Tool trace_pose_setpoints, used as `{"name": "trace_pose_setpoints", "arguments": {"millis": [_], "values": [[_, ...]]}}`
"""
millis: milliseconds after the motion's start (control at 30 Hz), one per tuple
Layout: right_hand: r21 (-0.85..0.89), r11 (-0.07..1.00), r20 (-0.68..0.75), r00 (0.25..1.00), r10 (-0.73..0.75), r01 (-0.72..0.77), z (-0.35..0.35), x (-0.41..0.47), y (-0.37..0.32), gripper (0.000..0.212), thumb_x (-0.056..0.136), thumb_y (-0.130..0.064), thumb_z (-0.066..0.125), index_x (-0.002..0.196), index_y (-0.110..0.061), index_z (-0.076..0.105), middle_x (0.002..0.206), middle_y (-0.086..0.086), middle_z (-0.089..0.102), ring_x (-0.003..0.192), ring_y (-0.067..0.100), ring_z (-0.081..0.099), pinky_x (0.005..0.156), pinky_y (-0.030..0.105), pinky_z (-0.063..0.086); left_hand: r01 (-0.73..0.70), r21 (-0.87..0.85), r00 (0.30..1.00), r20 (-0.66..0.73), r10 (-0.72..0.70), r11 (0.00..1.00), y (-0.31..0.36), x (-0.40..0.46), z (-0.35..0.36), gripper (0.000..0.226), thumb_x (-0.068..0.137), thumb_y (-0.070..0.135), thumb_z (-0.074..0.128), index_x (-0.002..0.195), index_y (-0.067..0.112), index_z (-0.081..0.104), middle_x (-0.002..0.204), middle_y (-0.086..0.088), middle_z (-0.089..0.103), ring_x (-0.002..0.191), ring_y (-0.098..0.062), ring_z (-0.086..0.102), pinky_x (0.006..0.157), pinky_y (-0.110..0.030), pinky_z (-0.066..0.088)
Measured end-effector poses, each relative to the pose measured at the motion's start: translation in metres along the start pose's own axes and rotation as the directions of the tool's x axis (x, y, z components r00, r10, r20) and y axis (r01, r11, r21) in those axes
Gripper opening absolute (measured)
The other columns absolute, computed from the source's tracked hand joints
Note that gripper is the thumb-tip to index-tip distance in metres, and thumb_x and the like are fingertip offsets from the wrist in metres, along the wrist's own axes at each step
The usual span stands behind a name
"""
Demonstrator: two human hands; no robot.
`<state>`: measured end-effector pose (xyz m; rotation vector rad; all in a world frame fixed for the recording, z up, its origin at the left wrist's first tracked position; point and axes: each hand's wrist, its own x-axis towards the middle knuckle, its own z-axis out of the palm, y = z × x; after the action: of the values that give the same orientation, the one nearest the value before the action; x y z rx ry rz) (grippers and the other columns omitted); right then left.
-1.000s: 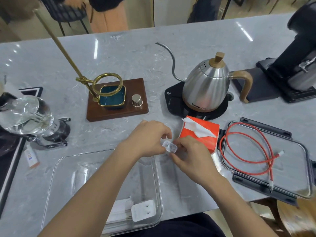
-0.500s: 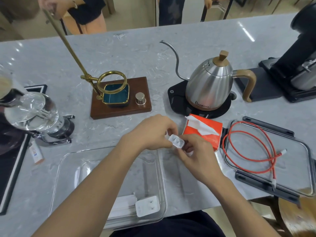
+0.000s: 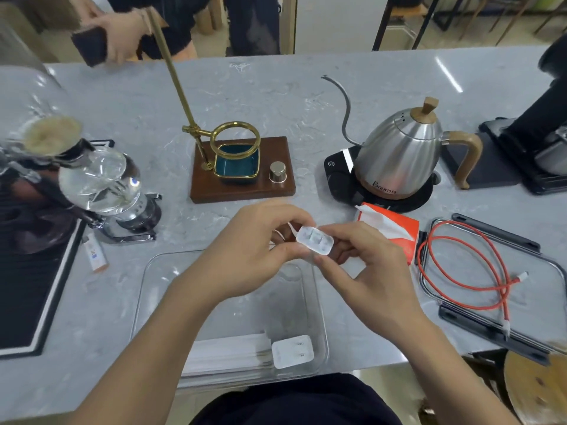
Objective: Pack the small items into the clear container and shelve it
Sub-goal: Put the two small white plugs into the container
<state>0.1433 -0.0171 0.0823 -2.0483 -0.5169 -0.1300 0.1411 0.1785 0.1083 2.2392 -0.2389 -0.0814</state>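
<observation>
A small white plastic case [image 3: 314, 244] with a thin white cord trailing from it is pinched between my left hand [image 3: 251, 250] and my right hand [image 3: 368, 268], just above the far edge of the clear container [image 3: 144, 289]. Inside the container, near me, lie a white charger plug [image 3: 292, 351] and a flat stack of white paper packets [image 3: 227, 354]. The container's lid [image 3: 546, 289] lies flat on the right with a coiled red cable [image 3: 460, 271] on it.
An orange tissue pack [image 3: 395, 228] lies beside my right hand. Behind stand a steel gooseneck kettle [image 3: 402, 154] on a black base, a wooden dripper stand [image 3: 242, 173] with a brass ring, and a glass siphon brewer [image 3: 98, 182]. A small tube [image 3: 95, 254] lies at left. Another person's hand [image 3: 116, 35] is across the counter.
Both hands have turned the white case, so its recessed face now points up toward the camera, and lifted it slightly. The person across the counter has moved a hand into view.
</observation>
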Motion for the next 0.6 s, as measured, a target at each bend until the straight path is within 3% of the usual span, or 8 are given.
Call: {"name": "trace_pose_setpoints", "arguments": {"millis": [200, 333, 467, 533, 600], "values": [[0.051, 0.999, 0.173, 0.985, 0.010, -0.019, 0.016, -0.004, -0.014, 0.028, 0.080, -0.021, 0.082, 0.106, -0.024, 0.072, 0.083, -0.013, 0.066, 0.075, 0.014, 0.065, 0.069, 0.018, 0.051, 0.038, -0.075, 0.997, -0.060, -0.042, 0.996, -0.019, -0.038, -0.008, 0.028, 0.079, 0.026, 0.082, 0.105, 0.027, 0.074, 0.095, 0.015, 0.067, 0.088, -0.008, 0.066, 0.079, -0.019, 0.055], [-0.032, 0.999, 0.292, 0.956, 0.027, -0.019, 0.024, -0.008, -0.019, 0.030, 0.078, -0.024, 0.082, 0.107, -0.026, 0.071, 0.087, -0.015, 0.068, 0.080, 0.010, 0.065, 0.074, 0.017, 0.051, 0.099, -0.119, 0.993, -0.046, -0.105, 0.988, -0.032, -0.058, -0.005, 0.027, 0.077, 0.027, 0.084, 0.102, 0.028, 0.074, 0.093, 0.014, 0.068, 0.086, -0.008, 0.067, 0.078, -0.019, 0.054], [-0.230, 0.963, 0.341, 0.938, -0.055, 0.140, 0.030, -0.011, -0.020, 0.024, 0.080, -0.032, 0.075, 0.102, -0.024, 0.072, 0.091, -0.016, 0.072, 0.089, 0.002, 0.058, 0.089, 0.002, 0.033, 0.148, -0.140, 0.988, -0.032, -0.154, 0.979, -0.041, -0.069, 0.007, 0.024, 0.079, 0.026, 0.082, 0.101, 0.030, 0.073, 0.095, 0.016, 0.068, 0.086, -0.005, 0.067, 0.079, -0.023, 0.055], [-0.300, 0.940, 0.380, 0.924, -0.038, 0.162, 0.032, -0.013, -0.018, 0.027, 0.080, -0.037, 0.071, 0.105, -0.027, 0.071, 0.097, -0.016, 0.073, 0.091, 0.000, 0.061, 0.103, 0.011, 0.024, 0.166, -0.144, 0.985, -0.033, -0.172, 0.976, -0.043, -0.072, 0.013, 0.024, 0.079, 0.026, 0.082, 0.101, 0.028, 0.073, 0.095, 0.015, 0.068, 0.085, -0.004, 0.067, 0.078, -0.025, 0.056], [-0.345, 0.922, 0.412, 0.911, -0.019, 0.176, 0.032, -0.015, -0.013, 0.031, 0.080, -0.037, 0.072, 0.109, -0.027, 0.070, 0.102, -0.015, 0.074, 0.096, 0.003, 0.065, 0.111, 0.028, 0.025, 0.177, -0.149, 0.983, -0.027, -0.183, 0.973, -0.045, -0.073, 0.018, 0.024, 0.079, 0.026, 0.082, 0.101, 0.026, 0.073, 0.094, 0.014, 0.068, 0.083, -0.005, 0.068, 0.078, -0.026, 0.057]]}}
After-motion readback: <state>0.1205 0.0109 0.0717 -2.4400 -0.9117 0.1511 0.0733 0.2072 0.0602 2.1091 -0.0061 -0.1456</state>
